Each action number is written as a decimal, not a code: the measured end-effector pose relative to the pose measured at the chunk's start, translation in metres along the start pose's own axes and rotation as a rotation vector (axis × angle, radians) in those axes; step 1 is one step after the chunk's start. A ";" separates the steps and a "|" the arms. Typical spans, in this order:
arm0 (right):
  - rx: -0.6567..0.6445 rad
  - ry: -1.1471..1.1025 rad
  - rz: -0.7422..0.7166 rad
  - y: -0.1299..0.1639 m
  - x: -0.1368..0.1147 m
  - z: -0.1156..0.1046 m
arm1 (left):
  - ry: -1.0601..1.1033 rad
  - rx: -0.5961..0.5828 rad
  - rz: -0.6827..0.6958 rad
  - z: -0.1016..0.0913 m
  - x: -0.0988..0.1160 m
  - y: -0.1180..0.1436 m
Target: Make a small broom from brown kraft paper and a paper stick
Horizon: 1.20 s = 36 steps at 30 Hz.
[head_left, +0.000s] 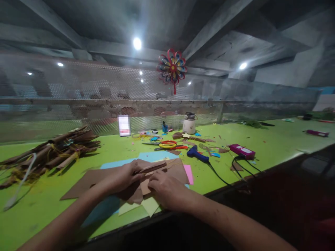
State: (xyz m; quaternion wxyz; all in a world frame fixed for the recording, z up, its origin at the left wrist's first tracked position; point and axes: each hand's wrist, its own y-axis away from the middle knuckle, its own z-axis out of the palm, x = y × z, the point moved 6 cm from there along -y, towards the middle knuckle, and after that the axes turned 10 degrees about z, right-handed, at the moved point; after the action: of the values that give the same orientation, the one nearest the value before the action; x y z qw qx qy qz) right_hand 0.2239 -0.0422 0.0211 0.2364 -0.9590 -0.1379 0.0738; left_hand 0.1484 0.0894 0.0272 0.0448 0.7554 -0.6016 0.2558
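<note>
My left hand is closed on a narrow folded edge of brown paper, thumb and fingers pinching it. Close beside it, my right hand has its fingers curled onto the same brown paper, over a lighter brown piece. Beneath both hands lie more brown sheets, with light blue paper, pale yellow paper and a pink sheet showing at the edges. The undersides of my fingers are hidden.
Scissors with red and yellow handles and a blue glue gun with a cable lie beyond the papers. A magenta box is to the right. Rolled brown paper sticks are heaped left. A white jug stands by the mesh screen.
</note>
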 end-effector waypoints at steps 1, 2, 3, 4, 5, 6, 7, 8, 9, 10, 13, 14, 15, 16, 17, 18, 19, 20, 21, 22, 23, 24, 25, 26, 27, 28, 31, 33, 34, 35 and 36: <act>0.005 -0.036 0.011 0.002 0.001 0.001 | -0.050 0.001 0.001 0.002 0.001 0.002; 0.012 -0.076 0.027 0.004 0.002 0.001 | -0.094 0.007 0.002 0.003 0.002 0.004; 0.024 -0.121 0.042 0.006 0.004 0.001 | -0.136 0.011 0.008 0.004 0.003 0.006; 0.036 -0.166 0.056 0.008 0.005 0.002 | -0.163 0.013 0.017 0.005 0.005 0.006; 0.053 -0.214 0.058 0.009 0.006 0.001 | -0.177 0.023 0.011 0.004 0.006 0.007; 0.070 -0.259 0.058 0.011 0.007 0.000 | -0.179 0.036 -0.003 0.004 0.007 0.007; 0.085 -0.299 0.055 0.012 0.008 -0.001 | -0.167 0.044 -0.009 0.002 0.008 0.008; 0.098 -0.334 0.051 0.014 0.009 -0.002 | -0.140 0.047 0.002 0.002 0.010 0.007; 0.110 -0.360 0.048 0.015 0.010 -0.003 | -0.102 0.049 0.026 0.001 0.013 0.007; 0.118 -0.377 0.047 0.017 0.010 -0.004 | -0.059 0.052 0.051 -0.001 0.017 0.007; 0.130 -0.350 0.025 0.019 0.010 -0.004 | -0.002 0.100 -0.007 -0.005 0.015 0.009; 0.131 -0.308 0.011 0.019 0.009 -0.004 | -0.017 0.131 -0.072 -0.006 0.011 0.011; 0.130 -0.252 -0.005 0.018 0.008 -0.003 | -0.038 0.159 -0.132 -0.007 0.007 0.013; 0.128 -0.185 -0.023 0.017 0.006 -0.002 | -0.057 0.178 -0.174 -0.007 0.003 0.014; 0.125 -0.115 -0.039 0.015 0.005 -0.001 | -0.070 0.189 -0.193 -0.006 0.000 0.015; 0.118 -0.048 -0.055 0.012 0.003 0.000 | -0.073 0.190 -0.195 -0.004 -0.001 0.015; 0.109 0.011 -0.068 0.010 0.001 0.001 | -0.071 0.183 -0.188 -0.002 -0.002 0.015; 0.099 0.060 -0.079 0.007 -0.001 0.002 | -0.071 0.175 -0.182 0.000 -0.003 0.015; 0.090 0.094 -0.089 0.004 -0.004 0.002 | -0.072 0.167 -0.176 0.002 -0.003 0.016; 0.084 0.109 -0.098 0.001 -0.006 0.001 | -0.074 0.158 -0.169 0.004 -0.003 0.016; 0.082 0.108 -0.102 -0.002 -0.009 0.000 | -0.077 0.149 -0.161 0.005 -0.003 0.016; 0.080 0.097 -0.103 -0.004 -0.011 -0.002 | -0.080 0.139 -0.154 0.006 -0.003 0.017; 0.080 0.079 -0.100 -0.006 -0.014 -0.005 | -0.083 0.127 -0.148 0.006 -0.003 0.018; 0.078 0.057 -0.093 -0.007 -0.015 -0.008 | -0.087 0.117 -0.144 0.006 -0.004 0.019; 0.073 0.040 -0.079 -0.008 -0.016 -0.011 | -0.091 0.107 -0.143 0.006 -0.004 0.020; 0.069 0.029 -0.062 -0.009 -0.016 -0.013 | -0.094 0.097 -0.144 0.006 -0.005 0.022; 0.059 -0.010 -0.058 -0.011 -0.014 -0.013 | -0.094 0.070 -0.152 0.006 -0.008 0.027; 0.048 -0.050 -0.094 -0.012 -0.011 -0.007 | -0.086 0.053 -0.149 0.006 -0.008 0.029; 0.036 -0.068 -0.111 -0.012 -0.008 -0.002 | -0.082 0.050 -0.145 0.007 -0.008 0.030; 0.019 -0.081 -0.117 -0.014 -0.006 0.002 | -0.079 0.049 -0.139 0.007 -0.007 0.030; 0.001 -0.091 -0.113 -0.015 -0.003 0.007 | -0.079 0.051 -0.131 0.007 -0.006 0.030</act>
State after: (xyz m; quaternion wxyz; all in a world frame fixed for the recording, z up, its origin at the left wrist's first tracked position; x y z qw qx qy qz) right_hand 0.2163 -0.0277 0.0226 0.2342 -0.9452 -0.2022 0.1041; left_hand 0.1217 0.0838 0.0109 0.0183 0.8036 -0.5453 0.2378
